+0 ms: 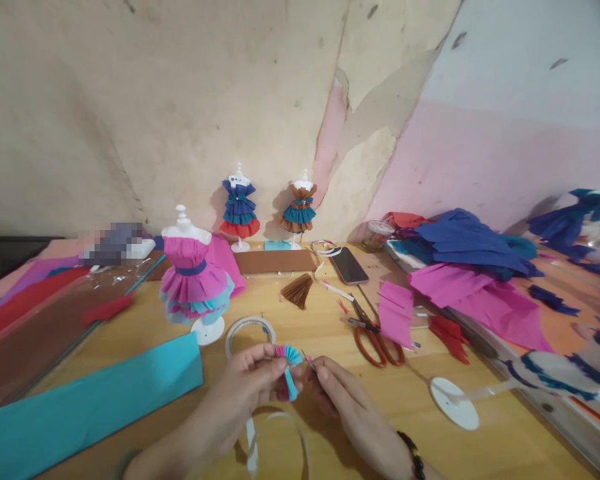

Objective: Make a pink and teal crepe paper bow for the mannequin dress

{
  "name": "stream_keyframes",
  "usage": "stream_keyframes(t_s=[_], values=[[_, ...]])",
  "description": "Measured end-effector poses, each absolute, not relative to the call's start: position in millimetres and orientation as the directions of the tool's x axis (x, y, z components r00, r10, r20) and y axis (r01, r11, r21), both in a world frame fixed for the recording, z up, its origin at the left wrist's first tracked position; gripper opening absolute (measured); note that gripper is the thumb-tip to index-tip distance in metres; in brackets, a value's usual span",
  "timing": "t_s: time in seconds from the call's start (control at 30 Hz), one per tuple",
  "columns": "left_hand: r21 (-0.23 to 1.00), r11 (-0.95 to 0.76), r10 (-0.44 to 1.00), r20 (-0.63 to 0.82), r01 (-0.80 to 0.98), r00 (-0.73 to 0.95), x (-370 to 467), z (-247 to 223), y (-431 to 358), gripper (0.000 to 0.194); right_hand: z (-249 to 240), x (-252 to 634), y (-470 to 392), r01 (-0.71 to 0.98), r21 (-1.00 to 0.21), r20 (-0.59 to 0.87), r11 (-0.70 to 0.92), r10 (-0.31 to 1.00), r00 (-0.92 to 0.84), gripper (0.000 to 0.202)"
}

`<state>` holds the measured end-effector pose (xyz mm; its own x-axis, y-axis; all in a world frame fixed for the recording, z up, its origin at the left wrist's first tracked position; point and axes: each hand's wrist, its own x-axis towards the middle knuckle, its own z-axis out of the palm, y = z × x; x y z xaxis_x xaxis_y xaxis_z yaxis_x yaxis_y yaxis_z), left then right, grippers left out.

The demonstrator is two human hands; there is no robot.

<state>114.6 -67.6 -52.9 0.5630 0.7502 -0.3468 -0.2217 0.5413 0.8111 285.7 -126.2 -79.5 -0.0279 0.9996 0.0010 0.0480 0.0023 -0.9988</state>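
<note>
My left hand (pixel 247 383) pinches a small pleated paper fan (pixel 289 363) of pink and turquoise strips, held just above the wooden table (pixel 330 333). My right hand (pixel 337 393) sits beside it, fingertips closed on a thin pin-like piece at the fan's right edge. A roll of clear tape (pixel 250 330) lies just behind my left hand. A white ribbon strip (pixel 277 433) curls beneath my wrists.
A mannequin in a pink and turquoise paper dress (pixel 194 280) stands left of centre; two smaller dressed mannequins (pixel 240 210) (pixel 300 207) stand at the wall. Red-handled scissors (pixel 377 337), a phone (pixel 349 265), a brown tassel (pixel 298 291), a turquoise sheet (pixel 90 400) and crepe paper piles (pixel 460 267) surround my hands.
</note>
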Motion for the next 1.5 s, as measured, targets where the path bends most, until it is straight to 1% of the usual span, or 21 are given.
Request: stream_keyframes(t_s=[0.2,0.3,0.4,0.5,0.6,0.67,0.77,0.93,1.2,1.33,1.5], values=[[0.798,0.547,0.754,-0.338,-0.253,0.564,114.6,-58.4,-68.0,0.028,-85.5,285.5,-127.9,0.036,-0.999,-0.037,-0.036,0.999,-0.039,0.036],[0.8,0.539,0.763,-0.332,-0.263,0.554,113.8,-59.9,-68.3,0.028,-82.2,284.4,-126.9,0.017,-1.0,-0.023,-0.022,0.999,-0.027,0.038],[0.799,0.555,0.761,-0.375,-0.231,0.53,113.8,-59.3,-68.8,0.031,-76.5,283.5,-124.6,-0.033,-0.999,0.009,0.008,1.0,-0.011,0.035],[0.794,0.575,0.751,-0.417,-0.197,0.512,115.1,-58.3,-69.5,0.038,-73.1,283.4,-122.7,0.006,-1.0,-0.005,-0.005,0.999,0.034,0.041],[0.813,0.562,0.736,-0.407,-0.154,0.541,116.4,-58.6,-70.4,0.042,-73.0,283.3,-121.8,0.071,-0.996,-0.041,-0.047,0.995,0.085,0.044],[0.846,0.522,0.728,-0.377,-0.106,0.573,116.9,-59.1,-71.1,0.039,-74.0,282.9,-121.6,0.082,-0.996,-0.031,-0.039,0.995,0.094,0.04],[0.895,0.446,0.719,-0.346,-0.018,0.603,117.8,-58.7,-71.6,0.03,-76.9,282.2,-121.5,0.098,-0.995,-0.012,-0.022,0.995,0.098,0.036],[0.926,0.374,0.727,-0.33,0.055,0.602,120.9,-57.3,-71.8,0.02,-80.6,283.4,-122.8,0.125,-0.992,0.013,0.003,0.996,0.086,0.033],[0.962,0.251,0.773,-0.268,0.111,0.575,123.8,-58.6,-77.4,0.014,-81.0,286.2,-124.5,0.106,-0.994,0.029,0.026,0.999,0.03,0.028],[0.98,0.159,0.788,-0.197,0.116,0.584,125.0,-53.4,-80.3,0.012,-83.1,285.9,-125.0,0.132,-0.991,0.029,0.023,0.999,0.046,0.029],[0.975,0.061,0.811,-0.173,0.213,0.559,124.8,-53.1,-81.5,0.015,-80.4,285.1,-126.1,0.117,-0.992,0.043,0.039,0.999,0.03,0.029]])
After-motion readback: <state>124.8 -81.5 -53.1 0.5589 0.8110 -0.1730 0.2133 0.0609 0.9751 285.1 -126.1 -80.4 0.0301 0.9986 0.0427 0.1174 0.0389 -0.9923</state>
